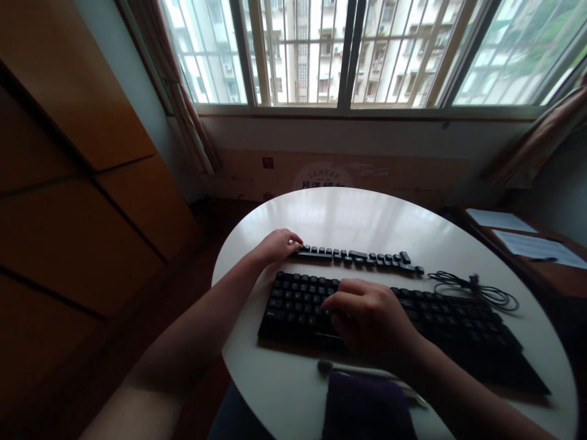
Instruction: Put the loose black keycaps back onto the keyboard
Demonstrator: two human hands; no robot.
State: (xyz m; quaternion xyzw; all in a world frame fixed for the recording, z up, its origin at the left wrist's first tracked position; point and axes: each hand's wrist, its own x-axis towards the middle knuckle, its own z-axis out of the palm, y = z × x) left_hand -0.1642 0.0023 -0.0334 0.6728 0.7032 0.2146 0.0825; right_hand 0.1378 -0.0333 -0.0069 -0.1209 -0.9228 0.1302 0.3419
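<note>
A black keyboard (293,300) lies on the white round table (257,379). Behind it loose black keycaps (358,255) are lined up in rows. My left hand (277,244) is at the left end of these rows, thumb and finger closed around a keycap there. Over the keyboard's middle, my right hand (367,311) has its fingers curled in a pinch against the keys; whatever is between the fingertips is hidden. A gap without keycaps shows dimly below that hand. In front lie a light-handled brush (353,368) and a dark purple cloth (367,406).
A coiled black cable (477,290) sits at the keyboard's back right. To the right, papers (536,247) and a dark pen lie on a brown surface. A wooden cabinet (132,208) stands on the left. Behind the table are a long printed box (389,174) and a barred window.
</note>
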